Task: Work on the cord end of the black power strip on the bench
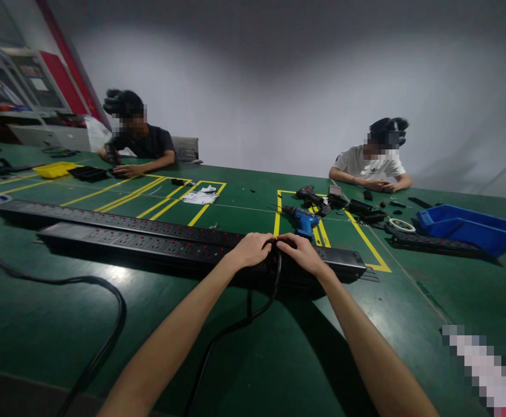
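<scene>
Two long black power strips with rows of sockets lie side by side across the green table: the rear strip (139, 223) and the front strip (148, 242). Near the right end of the front one, my left hand (253, 249) and my right hand (299, 251) meet at the fingertips. Both are closed around the end of a black power cord (277, 272) at the strip's top face. That end is mostly hidden by my fingers. From there the cord drops over the front side and curves toward the table's near edge.
Beyond my right hand lie a blue cordless drill (302, 220), a second dark drill (309, 194), a roll of tape (401, 225) and a blue bin (470, 225). White papers (201, 195) and a yellow tray (55, 169) are farther left. Two people sit across the table. Another cable (105, 284) loops at left.
</scene>
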`<action>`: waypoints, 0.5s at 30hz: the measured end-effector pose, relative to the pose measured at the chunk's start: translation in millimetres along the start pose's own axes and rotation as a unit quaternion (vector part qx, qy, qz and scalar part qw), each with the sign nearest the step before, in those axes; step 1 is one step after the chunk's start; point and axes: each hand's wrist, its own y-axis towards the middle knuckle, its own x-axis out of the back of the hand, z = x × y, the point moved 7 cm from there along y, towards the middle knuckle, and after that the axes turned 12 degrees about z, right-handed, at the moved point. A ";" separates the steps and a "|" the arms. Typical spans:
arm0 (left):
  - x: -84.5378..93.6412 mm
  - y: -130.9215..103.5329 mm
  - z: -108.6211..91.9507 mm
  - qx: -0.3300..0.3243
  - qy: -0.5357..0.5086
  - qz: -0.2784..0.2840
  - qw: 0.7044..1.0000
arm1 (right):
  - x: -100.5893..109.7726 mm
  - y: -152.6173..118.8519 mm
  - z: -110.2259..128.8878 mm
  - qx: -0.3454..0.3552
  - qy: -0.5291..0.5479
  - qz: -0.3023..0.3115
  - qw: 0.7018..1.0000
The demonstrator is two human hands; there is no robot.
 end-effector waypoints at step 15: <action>1.5 -0.9 -5.4 -0.001 0.010 0.013 1.000 | -9.1 2.2 4.5 0.011 -0.192 -0.014 0.981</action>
